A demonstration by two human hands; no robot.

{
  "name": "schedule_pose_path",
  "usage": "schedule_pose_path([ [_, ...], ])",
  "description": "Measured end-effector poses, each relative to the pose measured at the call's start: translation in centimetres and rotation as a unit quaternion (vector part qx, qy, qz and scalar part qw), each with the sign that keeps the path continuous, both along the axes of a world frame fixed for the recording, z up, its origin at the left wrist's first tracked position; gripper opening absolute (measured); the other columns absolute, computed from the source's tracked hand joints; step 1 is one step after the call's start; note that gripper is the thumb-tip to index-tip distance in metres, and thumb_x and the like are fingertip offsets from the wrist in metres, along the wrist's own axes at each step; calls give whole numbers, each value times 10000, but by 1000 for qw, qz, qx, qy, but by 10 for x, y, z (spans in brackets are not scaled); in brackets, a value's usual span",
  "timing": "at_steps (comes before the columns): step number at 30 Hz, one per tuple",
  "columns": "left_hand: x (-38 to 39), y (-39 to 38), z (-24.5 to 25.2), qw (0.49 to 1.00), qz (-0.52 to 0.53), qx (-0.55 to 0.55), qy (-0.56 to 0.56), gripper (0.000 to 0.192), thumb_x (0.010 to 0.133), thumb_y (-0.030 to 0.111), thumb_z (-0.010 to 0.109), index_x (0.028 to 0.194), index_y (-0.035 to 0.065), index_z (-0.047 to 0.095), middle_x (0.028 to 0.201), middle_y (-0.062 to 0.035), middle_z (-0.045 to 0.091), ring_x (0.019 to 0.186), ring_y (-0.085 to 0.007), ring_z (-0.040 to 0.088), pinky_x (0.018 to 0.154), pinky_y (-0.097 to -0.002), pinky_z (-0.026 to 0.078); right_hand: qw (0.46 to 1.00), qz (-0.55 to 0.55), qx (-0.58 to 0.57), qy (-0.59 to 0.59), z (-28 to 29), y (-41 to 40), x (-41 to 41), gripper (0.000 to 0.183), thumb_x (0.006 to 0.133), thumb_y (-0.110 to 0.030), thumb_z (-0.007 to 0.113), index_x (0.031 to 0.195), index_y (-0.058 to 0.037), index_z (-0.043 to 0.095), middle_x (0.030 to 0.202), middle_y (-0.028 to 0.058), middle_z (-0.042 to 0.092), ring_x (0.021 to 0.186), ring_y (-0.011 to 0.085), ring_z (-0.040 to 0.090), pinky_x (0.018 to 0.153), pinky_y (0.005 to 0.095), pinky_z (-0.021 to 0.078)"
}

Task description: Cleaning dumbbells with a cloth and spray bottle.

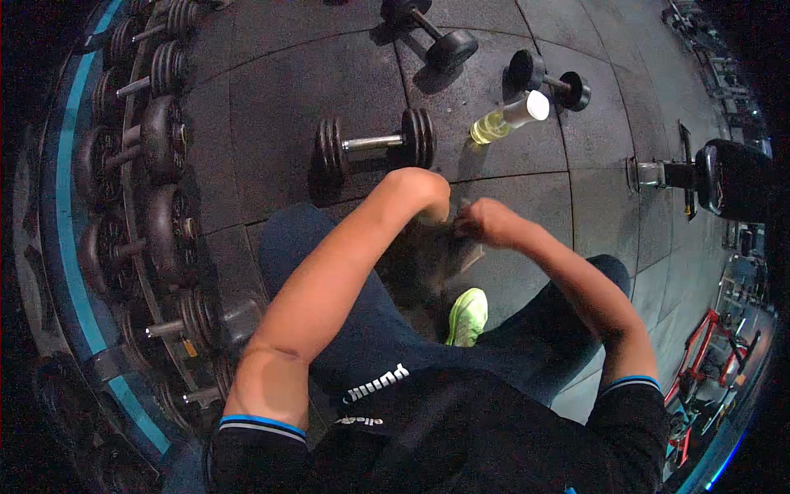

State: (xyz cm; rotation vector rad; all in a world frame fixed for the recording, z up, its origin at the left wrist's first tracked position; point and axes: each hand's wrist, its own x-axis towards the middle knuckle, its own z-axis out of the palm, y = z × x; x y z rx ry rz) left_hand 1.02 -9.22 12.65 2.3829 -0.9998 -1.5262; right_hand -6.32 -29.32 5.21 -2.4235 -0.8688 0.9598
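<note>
My left hand (429, 194) is bent down at the wrist with its fingers curled and mostly hidden from above. Close to its right, my right hand (484, 222) is curled into a fist. Something small and greyish shows blurred between them; I cannot tell what it is or which hand holds it. Beneath the hands is a dark blurred area. Just beyond my left hand a plate-style dumbbell (373, 143) with a chrome handle lies on the floor. A clear bottle (494, 126) with yellowish liquid and a white top stands beyond my right hand.
Two black round-headed dumbbells (453, 49) (574, 91) lie farther ahead on the rubber tile floor (308, 80). A rack of dumbbells (166, 139) lines the left side. At right are a padded bench (734, 179) and red-framed equipment (697, 352). My yellow-green shoe (467, 315) is below.
</note>
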Motion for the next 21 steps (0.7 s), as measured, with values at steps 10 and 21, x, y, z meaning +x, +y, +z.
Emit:
schedule_pose_path([
  [10,36,26,-22,963,155,-187,-115,513,748,441,743,961,-21,680,926,-233,667,889,-339,649,782,-385,487,942,-252,220,-20,69,-9,56,245,867,-221,674,962,0,628,768,83,608,730,142,550,688,315,463],
  [21,44,32,8,879,353,-308,-86,486,840,390,697,1045,-43,612,981,-102,677,894,-195,620,853,-335,468,912,-326,192,-158,56,-15,72,370,901,-358,627,959,-5,533,842,158,591,778,275,581,715,388,459],
])
